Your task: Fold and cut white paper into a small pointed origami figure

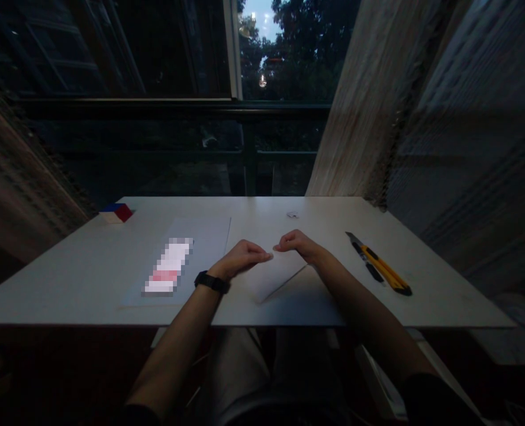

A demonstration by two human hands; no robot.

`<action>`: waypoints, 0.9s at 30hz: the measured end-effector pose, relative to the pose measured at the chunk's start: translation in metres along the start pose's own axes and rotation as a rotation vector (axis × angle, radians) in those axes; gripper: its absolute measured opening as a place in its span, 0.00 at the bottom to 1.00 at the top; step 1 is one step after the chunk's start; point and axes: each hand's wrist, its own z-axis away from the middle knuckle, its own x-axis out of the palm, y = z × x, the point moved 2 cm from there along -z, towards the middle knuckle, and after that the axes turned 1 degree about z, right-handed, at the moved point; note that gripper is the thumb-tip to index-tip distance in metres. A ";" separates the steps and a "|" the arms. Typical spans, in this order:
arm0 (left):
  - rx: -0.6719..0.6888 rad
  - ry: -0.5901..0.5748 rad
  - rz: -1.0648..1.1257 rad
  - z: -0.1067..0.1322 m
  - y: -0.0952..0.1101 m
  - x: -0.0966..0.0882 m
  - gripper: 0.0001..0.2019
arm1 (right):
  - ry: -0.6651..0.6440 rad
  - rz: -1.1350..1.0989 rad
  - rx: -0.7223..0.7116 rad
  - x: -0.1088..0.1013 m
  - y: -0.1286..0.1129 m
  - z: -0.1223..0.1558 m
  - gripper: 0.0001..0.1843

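Note:
A folded white sheet of paper (273,277) lies at the middle of the white table, its near corner pointing toward me. At the paper's far left edge, my left hand (245,255) is closed, thumb and fingers pinching it; a black watch (211,281) is on that wrist. My right hand (298,244) pinches the far right edge, fingers curled, close to the left fingertips. Both hands rest low, near the tabletop. The paper's far edge is partly covered by the fingers.
Left of my hands, a lit phone (168,266) with a blurred screen lies on more white paper (215,234). A colored puzzle cube (116,213) sits far left. On the right are a yellow utility knife (389,269) and a black pen (366,260). A small thin object (292,215) lies behind.

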 end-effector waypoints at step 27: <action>0.040 0.300 0.333 -0.020 -0.010 -0.014 0.16 | 0.137 0.008 -0.086 0.005 0.019 -0.017 0.15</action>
